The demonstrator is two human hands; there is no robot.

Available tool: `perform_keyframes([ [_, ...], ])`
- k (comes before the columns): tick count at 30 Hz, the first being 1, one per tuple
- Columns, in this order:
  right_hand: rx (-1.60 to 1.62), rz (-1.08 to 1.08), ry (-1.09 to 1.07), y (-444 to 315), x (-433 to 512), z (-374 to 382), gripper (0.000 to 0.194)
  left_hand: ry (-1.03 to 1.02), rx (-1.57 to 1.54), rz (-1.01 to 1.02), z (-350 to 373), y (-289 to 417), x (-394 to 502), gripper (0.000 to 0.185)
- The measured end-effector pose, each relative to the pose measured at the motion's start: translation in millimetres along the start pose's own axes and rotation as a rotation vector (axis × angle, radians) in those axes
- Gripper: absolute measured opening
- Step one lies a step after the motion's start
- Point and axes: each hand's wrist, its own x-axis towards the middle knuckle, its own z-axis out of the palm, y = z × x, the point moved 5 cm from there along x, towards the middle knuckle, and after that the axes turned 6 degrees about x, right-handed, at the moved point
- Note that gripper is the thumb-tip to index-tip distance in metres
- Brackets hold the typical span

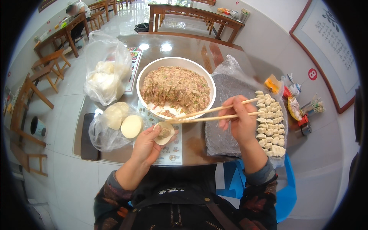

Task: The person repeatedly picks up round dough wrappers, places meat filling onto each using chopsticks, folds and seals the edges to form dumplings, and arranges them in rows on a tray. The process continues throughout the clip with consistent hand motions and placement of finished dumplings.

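My left hand point(149, 145) holds a round dumpling wrapper point(166, 140) with a lump of meat filling point(164, 132) on it, the thumb resting at its edge. In my right hand point(241, 120) is a pair of wooden chopsticks point(207, 110), their tips by the near rim of a large white bowl point(212, 83). Minced filling with green bits point(176, 86) is heaped in the bowl, scooped away at the near side. Left of my left hand, stacked wrappers point(132, 126) lie on a plastic bag. Rows of folded dumplings point(270, 123) sit on a plastic-covered tray point(222, 138) at the right.
A clear bag of pale dough or wrappers point(105, 82) stands at the table's back left. A dark phone-like slab point(90, 136) lies on the left edge. Condiment jars point(295, 88) and a holder of sticks point(312, 106) line the right wall. A person point(79, 11) sits at a far table.
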Motion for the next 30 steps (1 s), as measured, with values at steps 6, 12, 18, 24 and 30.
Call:
perform_keyframes([
  [6,-0.303,-0.066,0.160,25,10,-14,0.023,-0.037,-0.006,-0.010,6,-3,-6,0.035],
  [12,0.013,0.354,0.218,73,-18,-21,0.026,-0.057,0.072,-0.007,7,-8,-12,0.027],
  [18,-0.811,-0.296,-0.227,63,-62,45,0.029,-0.045,0.007,-0.012,10,-16,-9,0.026],
  [24,-0.978,-0.860,-0.366,64,-68,71,0.026,-0.015,0.037,0.018,11,-26,-8,0.026],
  [30,-0.845,-0.753,-0.296,64,-62,71,0.028,0.033,0.112,0.082,16,-27,-14,0.028],
])
